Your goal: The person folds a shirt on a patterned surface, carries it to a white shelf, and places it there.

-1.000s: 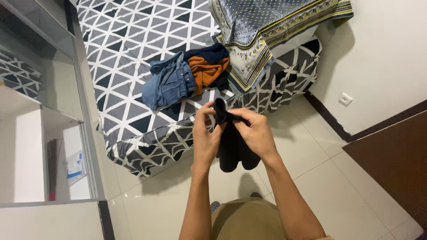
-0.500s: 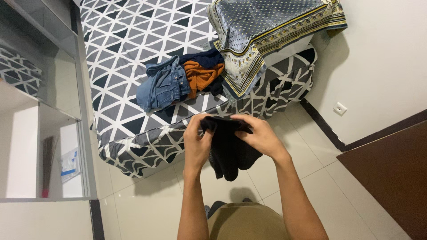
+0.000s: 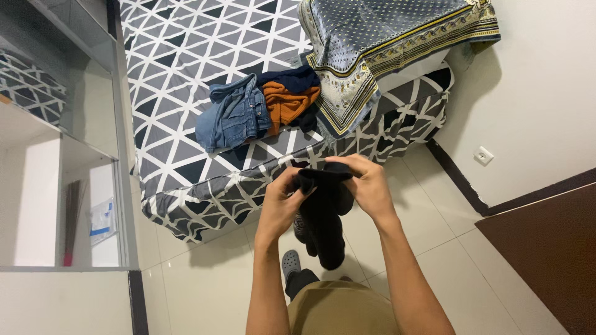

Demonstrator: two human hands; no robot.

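I'm standing on glossy cream floor tiles [image 3: 205, 285] beside my bed [image 3: 186, 68] with its grey triangle-print sheet, white wall [image 3: 546, 93] on my right, glass-fronted shelving [image 3: 56, 155] left.

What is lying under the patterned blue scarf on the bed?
The patterned scarf covers the bed corner and overlaps the edge of a dark navy garment, beside the orange garment and jeans. Anything else beneath it is hidden.
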